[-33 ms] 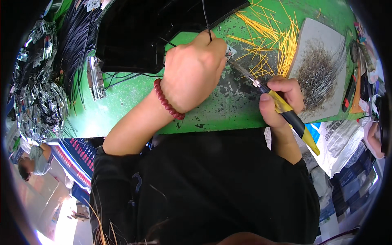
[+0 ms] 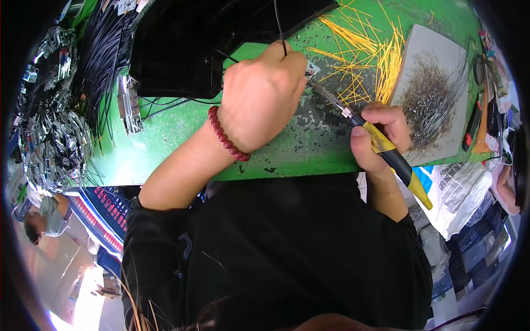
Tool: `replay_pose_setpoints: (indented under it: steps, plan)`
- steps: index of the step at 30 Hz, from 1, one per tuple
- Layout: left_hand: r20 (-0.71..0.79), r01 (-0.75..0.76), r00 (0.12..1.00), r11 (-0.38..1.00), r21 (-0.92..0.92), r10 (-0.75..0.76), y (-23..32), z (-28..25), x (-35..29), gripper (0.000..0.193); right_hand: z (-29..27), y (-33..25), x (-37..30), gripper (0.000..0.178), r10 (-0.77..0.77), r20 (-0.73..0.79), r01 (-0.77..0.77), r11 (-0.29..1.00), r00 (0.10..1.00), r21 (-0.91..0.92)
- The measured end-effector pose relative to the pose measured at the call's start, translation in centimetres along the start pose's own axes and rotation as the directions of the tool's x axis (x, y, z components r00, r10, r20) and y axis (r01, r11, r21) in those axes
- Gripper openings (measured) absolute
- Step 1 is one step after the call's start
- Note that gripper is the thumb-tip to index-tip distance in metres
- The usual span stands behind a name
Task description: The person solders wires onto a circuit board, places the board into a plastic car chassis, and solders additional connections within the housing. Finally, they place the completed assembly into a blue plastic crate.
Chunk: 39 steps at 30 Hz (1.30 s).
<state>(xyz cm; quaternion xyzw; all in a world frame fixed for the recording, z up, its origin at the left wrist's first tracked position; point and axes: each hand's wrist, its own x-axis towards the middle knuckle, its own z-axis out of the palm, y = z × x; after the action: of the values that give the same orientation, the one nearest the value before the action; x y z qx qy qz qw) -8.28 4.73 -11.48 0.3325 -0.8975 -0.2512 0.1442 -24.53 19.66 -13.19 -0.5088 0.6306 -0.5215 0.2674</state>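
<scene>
My right hand [image 2: 381, 135] is closed round a yellow-and-black soldering iron [image 2: 395, 157]. The iron's tip points up and left, close to a small pale metallic part [image 2: 312, 70] that shows just past my left fingertips. My left hand [image 2: 265, 96], a dark red bead bracelet at its wrist, is closed with its back turned up. A thin black wire [image 2: 279, 22] rises from between its fingers. My left fingers hide most of the small part, so I cannot tell whether they grip it or whether the iron touches it.
A large black casing [image 2: 176, 52] lies beyond my left hand. Yellow solder-like sticks [image 2: 389, 60] are scattered beside a gray board [image 2: 441, 47] covered in dark debris. At left are bundled black wires [image 2: 102, 52], a pile of shiny metal parts [image 2: 55, 135] and a metal piece [image 2: 130, 105].
</scene>
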Motion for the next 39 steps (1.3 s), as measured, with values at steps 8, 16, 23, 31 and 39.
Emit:
replay_pose_setpoints:
  steps: [8, 16, 23, 31, 39]
  plan:
    - [-0.026, -0.072, 0.997, 0.997, -0.022, 0.072, -0.2, 0.1, 0.0, 0.01, 0.2, -0.1, 0.2, 0.03, -0.003, 0.003, 0.004, 1.0, 1.0, -0.01]
    - [-0.018, -0.077, 0.997, 0.997, -0.006, 0.077, -0.2, 0.0, 0.0, 0.011, 0.2, 0.8, 0.2, 0.025, -0.117, -0.106, 0.132, 0.981, 0.987, 0.142]
    - [-0.023, -0.025, 0.999, 1.0, 0.004, 0.025, 0.1, 0.0, 0.0, 0.009, 0.3, 0.7, 0.5, 0.024, -0.136, -0.095, 0.145, 0.985, 0.986, 0.098]
    - [-0.038, -0.028, 0.999, 0.999, -0.025, 0.027, -0.1, 0.1, -0.1, 0.011, 0.2, 0.7, 0.5, 0.024, -0.09, -0.088, 0.096, 0.992, 0.992, 0.076]
    - [-0.03, -0.035, 0.999, 0.999, -0.01, 0.035, -0.2, 0.2, -0.2, 0.011, 0.5, 0.8, 0.7, 0.023, -0.156, -0.085, 0.157, 0.988, 0.984, 0.004]
